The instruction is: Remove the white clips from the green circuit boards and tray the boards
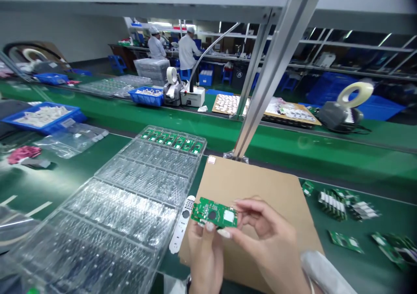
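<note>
A green circuit board [202,209] with a dark round spot and a white square pad is held up over a brown cardboard sheet [260,179]. My left hand [206,252] grips its lower left edge, thumb on the near side. On the board's right end, my right hand [265,233] pinches with thumb and fingers. Just left of the hands lies a white strip with printed symbols [179,233]. Beyond it is a clear plastic tray [143,185]; its far row holds several green boards [171,140], and the nearer rows show bare plastic.
Loose and stacked circuit boards [332,205] lie to the right. A metal post [263,77] rises behind the cardboard. At left are a blue bin [45,117] of white parts and plastic bags [73,137]. Tape dispensers [340,111] stand on the far ledge; two people in white work behind.
</note>
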Action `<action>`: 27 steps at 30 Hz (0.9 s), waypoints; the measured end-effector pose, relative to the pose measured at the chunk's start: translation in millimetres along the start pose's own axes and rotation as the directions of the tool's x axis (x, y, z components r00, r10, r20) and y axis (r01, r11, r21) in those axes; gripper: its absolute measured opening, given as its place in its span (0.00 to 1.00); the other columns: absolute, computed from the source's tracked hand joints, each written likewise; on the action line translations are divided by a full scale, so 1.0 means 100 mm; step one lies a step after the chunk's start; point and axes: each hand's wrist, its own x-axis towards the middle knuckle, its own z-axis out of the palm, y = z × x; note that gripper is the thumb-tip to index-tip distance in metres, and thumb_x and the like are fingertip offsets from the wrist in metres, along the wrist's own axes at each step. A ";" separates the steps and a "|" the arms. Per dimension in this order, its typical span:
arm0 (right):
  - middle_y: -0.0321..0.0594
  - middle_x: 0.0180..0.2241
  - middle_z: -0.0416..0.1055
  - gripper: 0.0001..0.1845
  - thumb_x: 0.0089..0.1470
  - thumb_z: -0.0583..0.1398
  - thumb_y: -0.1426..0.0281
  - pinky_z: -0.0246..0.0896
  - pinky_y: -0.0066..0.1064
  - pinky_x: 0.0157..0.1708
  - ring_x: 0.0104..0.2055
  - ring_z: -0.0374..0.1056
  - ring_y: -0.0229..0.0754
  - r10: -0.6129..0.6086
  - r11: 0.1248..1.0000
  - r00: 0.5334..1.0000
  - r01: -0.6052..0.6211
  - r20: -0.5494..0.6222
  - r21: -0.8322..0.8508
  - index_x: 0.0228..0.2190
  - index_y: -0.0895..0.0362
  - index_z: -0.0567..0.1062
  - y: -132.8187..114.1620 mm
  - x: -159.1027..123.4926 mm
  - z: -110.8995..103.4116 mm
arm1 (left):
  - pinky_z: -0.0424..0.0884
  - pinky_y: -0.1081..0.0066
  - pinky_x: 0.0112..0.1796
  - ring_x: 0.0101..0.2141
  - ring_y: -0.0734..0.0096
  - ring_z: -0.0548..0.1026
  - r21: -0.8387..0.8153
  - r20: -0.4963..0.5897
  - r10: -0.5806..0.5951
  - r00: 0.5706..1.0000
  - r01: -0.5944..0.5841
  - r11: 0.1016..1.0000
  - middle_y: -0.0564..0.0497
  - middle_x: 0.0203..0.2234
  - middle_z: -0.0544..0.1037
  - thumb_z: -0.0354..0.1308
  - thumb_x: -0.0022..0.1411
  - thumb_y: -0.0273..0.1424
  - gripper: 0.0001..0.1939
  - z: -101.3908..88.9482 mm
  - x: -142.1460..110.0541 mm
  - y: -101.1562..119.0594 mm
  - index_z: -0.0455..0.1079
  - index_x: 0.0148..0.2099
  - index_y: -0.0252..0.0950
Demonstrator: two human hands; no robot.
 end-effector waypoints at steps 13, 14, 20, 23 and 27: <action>0.42 0.36 0.60 0.18 0.49 0.63 0.85 0.67 0.11 0.37 0.38 0.63 0.27 -0.004 0.994 1.000 0.001 0.029 0.110 0.42 0.66 0.65 -0.03 0.03 0.11 | 0.73 0.68 0.34 0.28 0.66 0.74 0.020 0.009 0.059 0.998 -0.059 0.998 0.52 0.22 0.73 0.69 0.41 0.48 0.24 -0.04 0.02 0.08 0.72 0.33 0.36; 0.42 0.37 0.59 0.19 0.49 0.62 0.86 0.68 0.14 0.38 0.39 0.62 0.28 -0.017 0.996 0.999 0.014 0.035 0.090 0.43 0.66 0.65 -0.03 0.01 0.11 | 0.73 0.68 0.33 0.27 0.67 0.74 0.021 0.018 0.057 0.998 -0.057 0.998 0.52 0.22 0.73 0.69 0.41 0.49 0.24 -0.04 0.02 0.08 0.72 0.33 0.35; 0.45 0.40 0.59 0.17 0.51 0.63 0.84 0.67 0.21 0.37 0.42 0.61 0.33 -0.109 0.994 0.994 0.109 0.004 -0.024 0.42 0.66 0.66 0.00 -0.07 0.09 | 0.73 0.68 0.32 0.25 0.68 0.73 0.032 0.085 0.035 0.996 -0.038 0.999 0.52 0.21 0.72 0.67 0.42 0.50 0.24 -0.02 -0.01 0.08 0.71 0.31 0.35; 0.44 0.39 0.59 0.15 0.53 0.63 0.81 0.66 0.19 0.36 0.39 0.61 0.30 -0.098 0.994 0.994 0.100 0.045 -0.037 0.42 0.66 0.66 0.00 -0.06 0.05 | 0.73 0.69 0.34 0.28 0.68 0.74 -0.017 0.097 0.008 0.995 -0.006 1.000 0.52 0.24 0.73 0.68 0.42 0.48 0.23 -0.01 -0.01 0.08 0.71 0.32 0.36; 0.45 0.40 0.59 0.15 0.53 0.62 0.82 0.66 0.20 0.36 0.40 0.61 0.31 -0.117 0.991 0.991 0.121 0.067 -0.052 0.42 0.66 0.66 0.00 -0.01 -0.02 | 0.73 0.68 0.37 0.31 0.66 0.75 -0.065 0.105 -0.028 0.994 0.035 0.997 0.52 0.25 0.73 0.69 0.44 0.45 0.22 0.00 -0.02 0.10 0.72 0.38 0.38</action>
